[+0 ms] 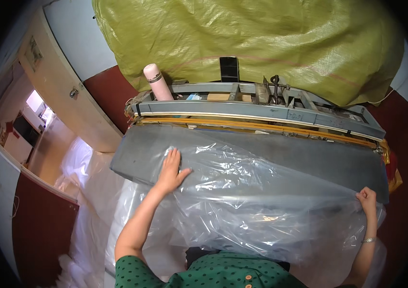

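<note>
A clear plastic sheet [232, 199] lies wrinkled and shiny over part of a long grey padded work surface [309, 156] and hangs down its near side toward my body. My left hand [170, 171] rests flat on the sheet at the left part of the surface, fingers stretched forward and thumb apart. At the right, my right hand [367, 196] pinches the sheet's edge near the surface's front right corner, pulling a taut fold across. The sheet's far edge slants from upper left down to that pinch.
Behind the surface runs a grey metal frame [261, 111] with yellow strips along it. A pink bottle [158, 82], a dark phone [229, 69] and a metal clamp [275, 90] stand there. A green-yellow tarp [261, 36] covers the back. More plastic [91, 216] heaps by the open door [72, 81].
</note>
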`<state>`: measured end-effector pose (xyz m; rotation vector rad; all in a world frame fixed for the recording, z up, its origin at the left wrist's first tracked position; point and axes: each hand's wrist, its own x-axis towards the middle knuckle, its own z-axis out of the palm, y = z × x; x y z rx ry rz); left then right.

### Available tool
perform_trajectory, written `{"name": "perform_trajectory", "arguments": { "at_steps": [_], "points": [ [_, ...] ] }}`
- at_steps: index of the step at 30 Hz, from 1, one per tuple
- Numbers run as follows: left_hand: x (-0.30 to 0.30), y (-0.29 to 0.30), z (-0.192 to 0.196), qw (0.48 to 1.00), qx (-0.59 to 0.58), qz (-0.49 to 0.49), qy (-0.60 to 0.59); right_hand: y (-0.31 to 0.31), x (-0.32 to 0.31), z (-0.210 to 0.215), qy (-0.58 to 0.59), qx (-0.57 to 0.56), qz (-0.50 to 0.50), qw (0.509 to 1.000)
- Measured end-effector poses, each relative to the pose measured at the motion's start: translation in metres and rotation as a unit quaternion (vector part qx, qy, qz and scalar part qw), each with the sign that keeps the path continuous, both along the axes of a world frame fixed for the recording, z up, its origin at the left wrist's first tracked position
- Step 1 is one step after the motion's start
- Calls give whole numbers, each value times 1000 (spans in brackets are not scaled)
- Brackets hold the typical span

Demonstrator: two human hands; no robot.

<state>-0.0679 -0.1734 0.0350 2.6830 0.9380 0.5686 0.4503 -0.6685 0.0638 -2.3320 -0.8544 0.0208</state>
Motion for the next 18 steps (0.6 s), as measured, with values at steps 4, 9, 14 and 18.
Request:
{"name": "perform_trajectory", "arguments": {
  "at_steps": [4,9,14,18],
  "points": [
    [40,56,15,993,26,-107,51,-15,7,-2,51,8,27,998],
    [62,-19,25,959,63,-218,171,-121,32,-19,16,-41,-15,999],
    [63,-55,26,941,-73,-330,36,-211,33,-52,106,-30,-88,990],
    [81,-21,30,958,19,-267,100,-208,31,-65,102,-43,-88,990]
  ]
}}
